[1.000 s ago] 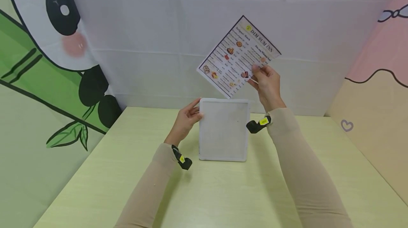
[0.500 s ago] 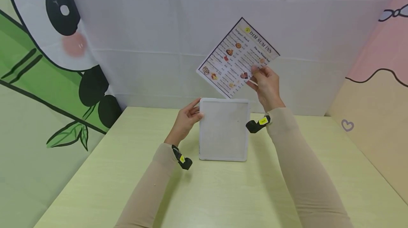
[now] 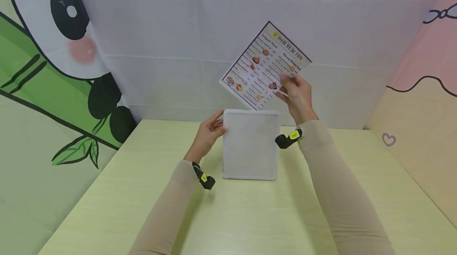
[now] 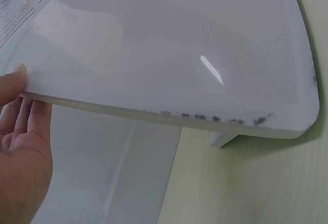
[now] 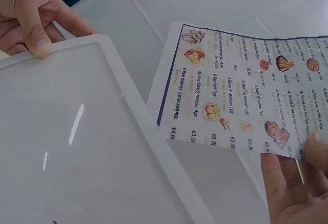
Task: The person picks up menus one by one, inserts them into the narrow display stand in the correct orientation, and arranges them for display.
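Note:
A white sign stand with a clear front panel and rounded corners stands on the table, leaning back. My left hand grips its upper left edge, the thumb on the front and the fingers behind. In the left wrist view, a support foot shows behind the stand, and dark scuffs mark its side edge. My right hand pinches a printed "DIM SUM INN" menu sheet by its right edge, thumb in front. The menu is tilted, its lowest corner right at the stand's top rim.
The pale wooden table reaches back to a white cloth backdrop. Cartoon-painted panels flank it, a green bamboo one at left and a pink and beige one at right.
The menu's upper part has sunk slightly down and to the left, with my right hand shifting a little left. My left hand and the stand stay put.

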`<state>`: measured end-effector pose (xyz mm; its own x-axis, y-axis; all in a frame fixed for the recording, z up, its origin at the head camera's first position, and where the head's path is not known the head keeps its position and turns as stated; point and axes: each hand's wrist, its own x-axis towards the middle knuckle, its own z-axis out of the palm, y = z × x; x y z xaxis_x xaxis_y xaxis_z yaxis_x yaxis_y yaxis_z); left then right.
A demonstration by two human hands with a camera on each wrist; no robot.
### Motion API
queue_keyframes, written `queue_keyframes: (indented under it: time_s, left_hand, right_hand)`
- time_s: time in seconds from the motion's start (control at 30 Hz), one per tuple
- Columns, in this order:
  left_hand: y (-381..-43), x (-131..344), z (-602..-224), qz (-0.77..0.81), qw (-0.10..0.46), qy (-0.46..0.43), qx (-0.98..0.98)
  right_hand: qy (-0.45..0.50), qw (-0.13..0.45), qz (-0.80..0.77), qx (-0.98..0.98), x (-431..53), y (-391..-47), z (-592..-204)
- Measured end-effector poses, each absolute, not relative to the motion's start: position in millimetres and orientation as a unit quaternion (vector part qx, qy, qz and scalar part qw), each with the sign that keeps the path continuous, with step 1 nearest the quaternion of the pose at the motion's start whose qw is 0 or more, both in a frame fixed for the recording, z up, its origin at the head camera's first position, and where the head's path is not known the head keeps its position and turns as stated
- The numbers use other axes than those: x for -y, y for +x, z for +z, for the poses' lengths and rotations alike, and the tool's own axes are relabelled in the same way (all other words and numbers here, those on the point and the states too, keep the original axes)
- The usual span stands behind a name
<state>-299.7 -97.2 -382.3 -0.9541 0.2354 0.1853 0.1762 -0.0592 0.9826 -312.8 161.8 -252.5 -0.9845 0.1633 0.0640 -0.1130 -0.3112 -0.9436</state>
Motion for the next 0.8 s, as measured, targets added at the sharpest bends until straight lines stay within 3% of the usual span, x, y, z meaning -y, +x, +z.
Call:
queue_keyframes:
  time_s: [0.8]
  left_hand:
    - [-297.7,97.3,-381.7,0.728,0.013,0.163,-0.666]
  right_hand:
    - [-0.034,0.077,0.798,0.597,-165.1,-314.1,-259.6]
